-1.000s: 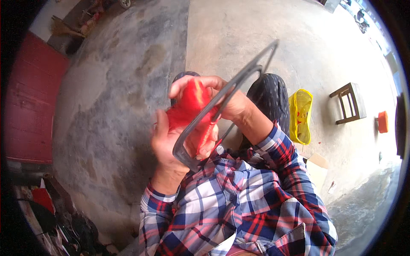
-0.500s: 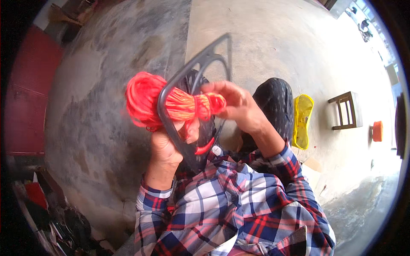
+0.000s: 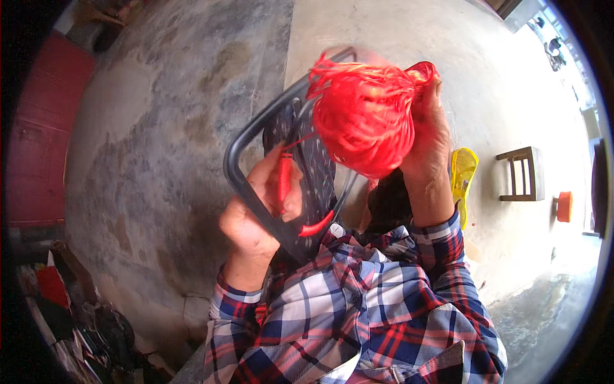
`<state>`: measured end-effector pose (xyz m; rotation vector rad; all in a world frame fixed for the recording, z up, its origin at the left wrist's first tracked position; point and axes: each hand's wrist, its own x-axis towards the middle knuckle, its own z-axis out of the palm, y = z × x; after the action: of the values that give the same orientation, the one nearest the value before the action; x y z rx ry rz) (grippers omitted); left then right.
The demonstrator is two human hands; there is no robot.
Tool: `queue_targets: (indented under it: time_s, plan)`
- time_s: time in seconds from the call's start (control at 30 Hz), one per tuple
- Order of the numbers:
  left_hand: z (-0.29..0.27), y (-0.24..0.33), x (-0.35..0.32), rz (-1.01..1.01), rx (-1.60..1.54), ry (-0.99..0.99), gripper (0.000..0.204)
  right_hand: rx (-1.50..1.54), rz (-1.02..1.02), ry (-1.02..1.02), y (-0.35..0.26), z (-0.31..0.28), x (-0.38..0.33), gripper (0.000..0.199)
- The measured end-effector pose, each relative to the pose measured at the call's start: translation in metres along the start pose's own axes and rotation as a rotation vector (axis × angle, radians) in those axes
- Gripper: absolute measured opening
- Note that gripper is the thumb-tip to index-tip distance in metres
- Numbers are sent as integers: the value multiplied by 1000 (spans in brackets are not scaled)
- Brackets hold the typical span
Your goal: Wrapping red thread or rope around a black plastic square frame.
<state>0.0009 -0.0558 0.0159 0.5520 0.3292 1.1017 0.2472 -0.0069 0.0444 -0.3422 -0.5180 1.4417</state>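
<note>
A dark, rounded frame (image 3: 238, 168) with curved inner bars stands tilted over my lap. My left hand (image 3: 256, 208) is closed round its left lower side, where red cord is wrapped in a tight band (image 3: 284, 182). Another red wrapped band (image 3: 318, 224) sits on the frame's lower bar. My right hand (image 3: 430, 137) grips the tied end of a thick bundle of red cord (image 3: 368, 118), raised in front of the frame's upper right. A thin strand runs from the bundle toward my left hand. The bundle hides part of the frame.
A yellow basket-like object (image 3: 463, 182) lies on the concrete floor right of my knee. Farther right are a small wooden stool (image 3: 526, 174) and an orange object (image 3: 564, 207). Piled clutter (image 3: 96, 339) fills the lower left, below a red door (image 3: 45, 134).
The cord bundle has passed from inside the frame to its upper right, carried by my right hand. My left hand stays by the frame's lower left.
</note>
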Motion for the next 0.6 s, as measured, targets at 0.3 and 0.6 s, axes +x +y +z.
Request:
queue_targets:
  time_s: [0.3, 0.6]
  plan:
    - [-6, -6, -5, 30, -113, 78, 44, -66, -152, -36, -9, 2, -5, 48]
    - [-13, 1, -11, -32, -163, 89, 31, 72, 133, 143, -33, -49, -22, 38]
